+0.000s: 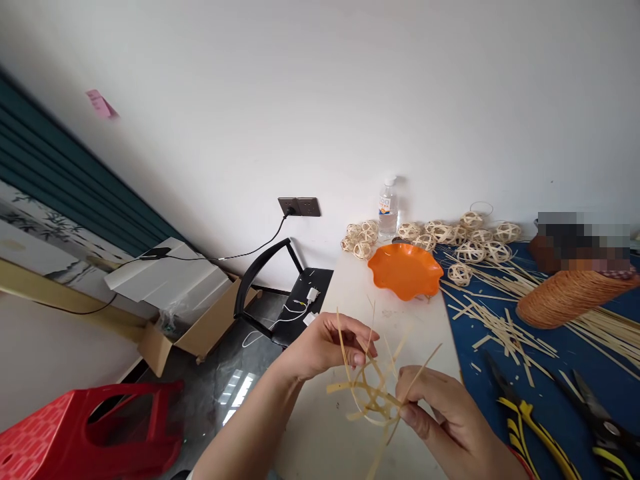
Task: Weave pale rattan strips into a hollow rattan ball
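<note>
A small, loosely woven piece of bamboo strips (373, 393) is held above the pale tabletop, its loose ends sticking out on all sides. My left hand (333, 343) is closed at the far-left edge of the weave, thumb and fingers curled round a strip. At the near-right edge, my right hand (440, 413) pinches strips between thumb and forefinger. Beyond the hands sits an orange wavy-rimmed dish (405, 270). Several finished woven bamboo balls (470, 252) lie along the wall.
A water bottle (388, 207) stands by the wall. Loose bamboo strips (505, 327), a roll of orange cord (575, 297), yellow-handled pliers (525, 413) and cutters (605, 423) lie on the blue mat (465, 340). A black chair (287, 300) and red stool (95, 427) are left.
</note>
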`<move>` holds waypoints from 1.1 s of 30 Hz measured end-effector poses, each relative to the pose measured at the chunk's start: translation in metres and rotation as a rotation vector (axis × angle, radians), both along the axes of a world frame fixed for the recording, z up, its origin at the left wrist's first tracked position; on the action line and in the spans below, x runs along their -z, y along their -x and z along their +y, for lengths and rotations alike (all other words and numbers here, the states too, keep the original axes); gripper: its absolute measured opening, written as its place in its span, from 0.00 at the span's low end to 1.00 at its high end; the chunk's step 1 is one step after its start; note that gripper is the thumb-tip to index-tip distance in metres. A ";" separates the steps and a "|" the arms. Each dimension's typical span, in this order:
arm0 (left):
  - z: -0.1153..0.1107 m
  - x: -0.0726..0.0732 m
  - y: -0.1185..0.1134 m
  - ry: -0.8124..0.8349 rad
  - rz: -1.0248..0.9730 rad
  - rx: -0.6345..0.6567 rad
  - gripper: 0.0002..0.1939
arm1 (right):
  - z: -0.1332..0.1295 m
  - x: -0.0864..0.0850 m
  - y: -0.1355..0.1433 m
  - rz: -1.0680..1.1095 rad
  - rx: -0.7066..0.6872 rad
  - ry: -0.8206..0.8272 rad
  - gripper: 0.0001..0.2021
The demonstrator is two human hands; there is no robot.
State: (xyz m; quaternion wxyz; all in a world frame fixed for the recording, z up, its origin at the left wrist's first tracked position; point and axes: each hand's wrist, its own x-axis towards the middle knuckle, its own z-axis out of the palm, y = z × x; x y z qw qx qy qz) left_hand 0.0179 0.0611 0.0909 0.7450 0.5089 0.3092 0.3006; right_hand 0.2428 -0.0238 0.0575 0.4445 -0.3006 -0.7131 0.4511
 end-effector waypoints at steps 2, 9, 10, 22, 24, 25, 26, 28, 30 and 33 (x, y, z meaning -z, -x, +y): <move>0.001 -0.002 -0.001 -0.003 0.012 0.026 0.13 | 0.000 0.000 0.000 -0.003 0.000 0.002 0.09; -0.003 0.003 -0.002 -0.036 0.060 -0.041 0.09 | -0.001 -0.001 0.001 0.003 0.020 -0.025 0.08; -0.003 0.003 -0.002 -0.054 0.074 -0.059 0.08 | -0.001 -0.001 0.001 0.001 0.025 -0.034 0.08; -0.002 0.004 -0.008 -0.060 0.204 -0.140 0.13 | 0.000 0.001 0.001 -0.036 0.057 -0.072 0.09; -0.001 0.003 -0.009 -0.088 0.210 -0.133 0.12 | -0.001 0.000 0.002 -0.028 0.049 -0.071 0.09; -0.001 0.003 -0.010 -0.102 0.218 -0.138 0.12 | -0.001 0.000 0.002 -0.025 0.045 -0.070 0.09; -0.002 0.002 -0.011 -0.112 0.228 -0.145 0.12 | -0.001 0.000 0.002 -0.022 0.042 -0.070 0.08; -0.003 0.001 -0.013 -0.123 0.244 -0.162 0.12 | -0.001 0.000 0.002 -0.019 0.042 -0.068 0.08; -0.003 0.000 -0.015 -0.111 0.232 -0.169 0.13 | 0.000 0.000 0.002 -0.016 0.044 -0.062 0.08; -0.002 0.000 -0.014 -0.069 0.147 -0.156 0.13 | 0.001 0.002 0.001 -0.007 0.045 -0.036 0.09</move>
